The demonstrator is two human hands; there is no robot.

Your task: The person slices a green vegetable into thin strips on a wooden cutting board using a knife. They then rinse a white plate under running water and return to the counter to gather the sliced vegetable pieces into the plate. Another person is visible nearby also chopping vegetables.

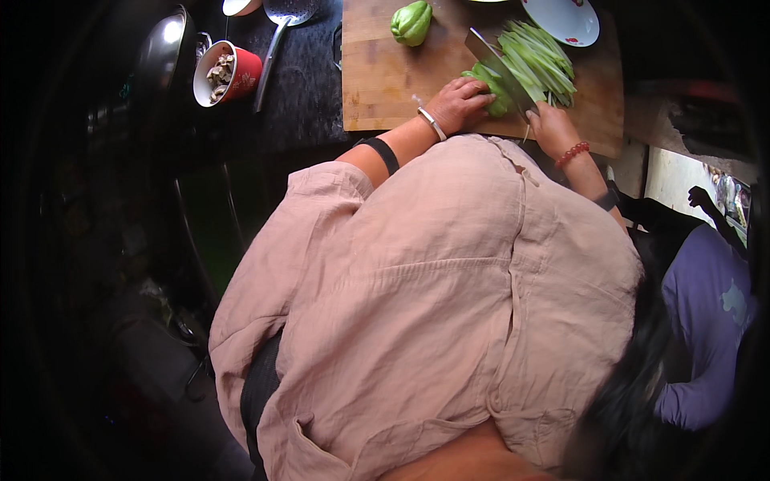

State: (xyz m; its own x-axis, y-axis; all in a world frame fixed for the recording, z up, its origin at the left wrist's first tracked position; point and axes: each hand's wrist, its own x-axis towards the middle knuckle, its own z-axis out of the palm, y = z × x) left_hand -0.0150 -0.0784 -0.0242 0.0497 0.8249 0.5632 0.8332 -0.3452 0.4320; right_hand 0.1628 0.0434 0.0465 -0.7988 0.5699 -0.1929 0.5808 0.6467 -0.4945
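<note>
My left hand (pixel 462 103) presses on a cut piece of green chayote (pixel 494 90) near the front edge of a wooden cutting board (pixel 385 90). In my right hand (pixel 552 127) is a wide-bladed kitchen cleaver (pixel 498 65), its blade standing between the piece and a heap of pale green strips (pixel 537 57). The strips lie on the board just right of the blade. A whole chayote (pixel 411 23) rests at the board's upper left. How deep the blade's edge sits in the piece cannot be seen.
A white plate with red marks (pixel 565 21) overlaps the board's far right. Left of the board lie a metal skimmer (pixel 272 60) and a red paper cup (pixel 243 71) holding sliced mushrooms (pixel 220 75). A shiny metal lid or pan (pixel 165 51) stands farther left. Another person in purple (pixel 704 300) is at right.
</note>
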